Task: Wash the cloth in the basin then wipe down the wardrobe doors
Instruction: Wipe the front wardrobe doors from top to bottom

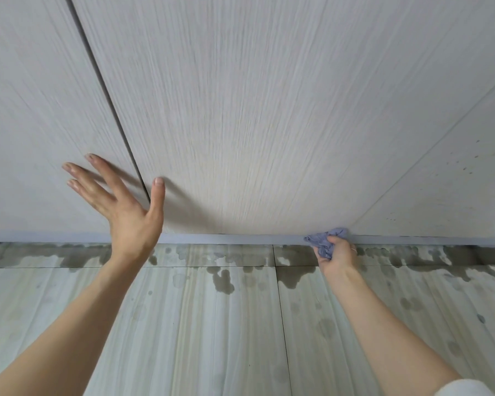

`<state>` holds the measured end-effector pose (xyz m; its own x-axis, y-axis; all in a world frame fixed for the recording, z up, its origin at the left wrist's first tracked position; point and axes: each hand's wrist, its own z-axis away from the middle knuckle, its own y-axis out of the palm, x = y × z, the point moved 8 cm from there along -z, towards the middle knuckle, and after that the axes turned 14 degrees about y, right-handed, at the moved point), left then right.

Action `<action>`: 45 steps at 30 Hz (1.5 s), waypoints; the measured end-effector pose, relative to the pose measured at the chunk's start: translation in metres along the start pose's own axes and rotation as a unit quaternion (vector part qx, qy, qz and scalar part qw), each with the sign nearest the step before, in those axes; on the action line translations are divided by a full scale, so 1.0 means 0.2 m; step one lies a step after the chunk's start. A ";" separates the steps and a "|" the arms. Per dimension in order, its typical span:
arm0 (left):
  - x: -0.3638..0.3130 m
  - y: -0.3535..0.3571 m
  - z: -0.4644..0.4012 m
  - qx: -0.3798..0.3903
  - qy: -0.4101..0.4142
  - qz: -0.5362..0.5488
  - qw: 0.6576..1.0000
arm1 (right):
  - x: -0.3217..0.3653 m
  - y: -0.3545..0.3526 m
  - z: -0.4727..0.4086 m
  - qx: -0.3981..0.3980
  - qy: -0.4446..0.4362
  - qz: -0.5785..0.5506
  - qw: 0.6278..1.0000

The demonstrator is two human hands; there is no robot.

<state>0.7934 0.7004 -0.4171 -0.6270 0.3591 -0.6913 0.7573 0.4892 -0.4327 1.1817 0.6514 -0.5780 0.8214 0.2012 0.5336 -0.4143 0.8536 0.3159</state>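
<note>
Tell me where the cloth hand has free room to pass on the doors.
Free: the pale wood-grain door between the dark gap and the right seam. Occupied: the bottom edge, where the right hand grips the crumpled blue cloth, and beside the gap, by the open left hand.

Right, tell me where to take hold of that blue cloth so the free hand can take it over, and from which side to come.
Take the bunched end of the blue cloth that sticks out to the left of the right hand, low against the wardrobe door. Come from the left with the open left hand: the right hand's curled fingers cover the cloth's right part, and the door blocks any approach from behind.
</note>
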 end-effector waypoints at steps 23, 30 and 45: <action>0.10 -0.08 0.06 0.137 0.059 -0.006 0.989 | -1.14 0.70 0.37 0.117 0.197 0.029 0.973; 0.15 -0.21 0.11 0.142 0.072 0.014 0.987 | -1.36 0.82 0.46 0.124 0.219 0.072 0.965; 0.33 -0.20 0.36 0.250 -0.300 0.109 0.914 | -1.11 0.87 0.75 0.244 0.222 0.225 0.917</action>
<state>0.7349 0.6477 -0.4872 -0.3512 -0.1685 -0.9210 0.9355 -0.0211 -0.3528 0.8684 0.6821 -0.5233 0.5583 0.7480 0.3588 -0.7871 0.3409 0.5141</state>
